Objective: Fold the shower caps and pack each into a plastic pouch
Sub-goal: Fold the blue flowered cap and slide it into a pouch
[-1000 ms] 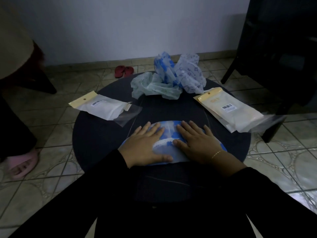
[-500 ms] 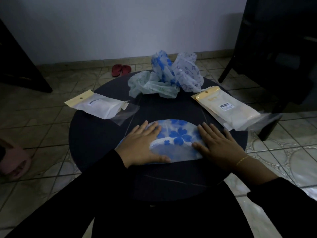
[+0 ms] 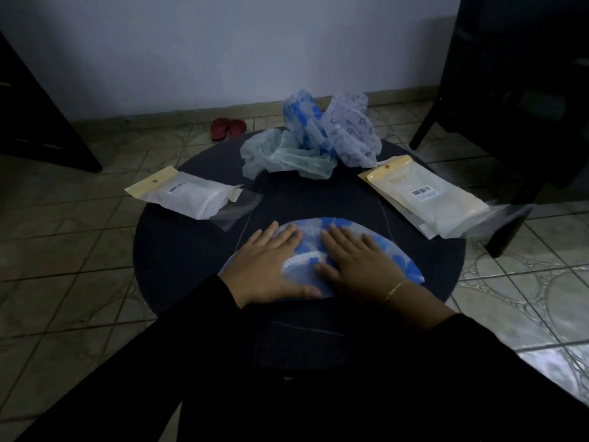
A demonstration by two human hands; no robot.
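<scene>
Blue-flowered shower cap (image 3: 395, 250) lies flat as a half-round on the near part of the round dark table (image 3: 178, 256), straight edge toward the person, curved edge away. Both hands are on top of it, palms down: left hand (image 3: 271, 266) covers the left third w/ fingers spread and pointing away, thumb along the near edge; right hand (image 3: 353, 266) sits just beside it over the middle, fingers flat, so only the cap's right end and a strip btwn the hands show. Neither hand is closed on anything, both lie flat and pressing, nothing pinched. Judging by looks, the cap is thin plastic film w/ a gathered elastic rim (image 3: 302, 260): v. light, limp, prob. slippery on itself and springy, so it'll likely puff back up if pressure comes off. Best hold is prob. at an end corner of the half-round or along the elastic rim, one palm kept down as anchor while the other lifts and folds. Unfolded caps (image 3: 306, 145) are heaped at the far side of the table, well apart from the hands. Stack of pouches (image 3: 430, 199) lies at right, near the right hand but not touching; another pouch (image 3: 188, 196) at left looks filled w/ sthg white, contents not clear.
</scene>
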